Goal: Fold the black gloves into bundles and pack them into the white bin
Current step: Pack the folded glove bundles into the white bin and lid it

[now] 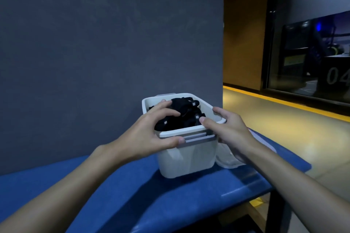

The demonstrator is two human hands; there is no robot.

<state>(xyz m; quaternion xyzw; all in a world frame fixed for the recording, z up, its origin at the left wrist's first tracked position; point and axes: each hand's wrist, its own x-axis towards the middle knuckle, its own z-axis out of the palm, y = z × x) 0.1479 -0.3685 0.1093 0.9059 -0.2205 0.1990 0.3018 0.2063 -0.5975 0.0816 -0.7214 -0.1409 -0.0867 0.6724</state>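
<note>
white bin [189,161] sits on the blue bench [144,198], close to the grey wall [94,43]. black gloves [182,119] are heaped inside, top of the pile roughly level w/ the rim. no loose gloves show on the bench, so packing looks near done, but that's a judgement only as part of the bench is out of view.

left hand [149,130]: fingers [161,107] bent & spread over the near-left part of the pile, touching the fabric. thumb lies along the bin's front under the rim, by the handle slot, so it clamps gloves + front wall together.

right hand [233,130]: thumb hooked over the near-right corner of the rim, index along the right edge, other fingers down the outer wall & mostly hidden. it holds the bin itself, no glove in it. a clear plastic piece [227,162] lies just beside the bin under that hand; can't tell if lid or bag.

step in hand looks like tamping the last bundle down. to do it well:
- right hand steadies the bin so it doesn't slide or tip.
- left presses straight down w/ flatter fingers, not clawing, so bundles don't unroll.
- tuck stray glove ends below the rim.
- ease off slowly & check nothing springs back up.
</note>
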